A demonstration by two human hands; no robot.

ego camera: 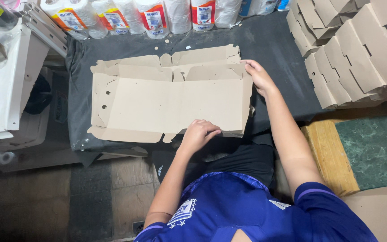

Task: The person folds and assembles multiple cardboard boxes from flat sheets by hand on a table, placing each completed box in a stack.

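Cardboard sheet [171,101] hides much of the dark tabletop [269,45]; left hand [199,133] pinches its near edge, fingers curled under; right hand [257,75] grips the far corner, fingertips hidden

The stack of cut cardboard blanks [359,49] runs off the right edge; the paper rolls [157,15], perhaps 8, are cropped above.

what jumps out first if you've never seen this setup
A large flat cardboard box blank lies spread on a dark work surface, the left hand on its near edge and the right hand at its far right corner. Stacked folded cardboard pieces fill the upper right, wrapped paper rolls line the back.
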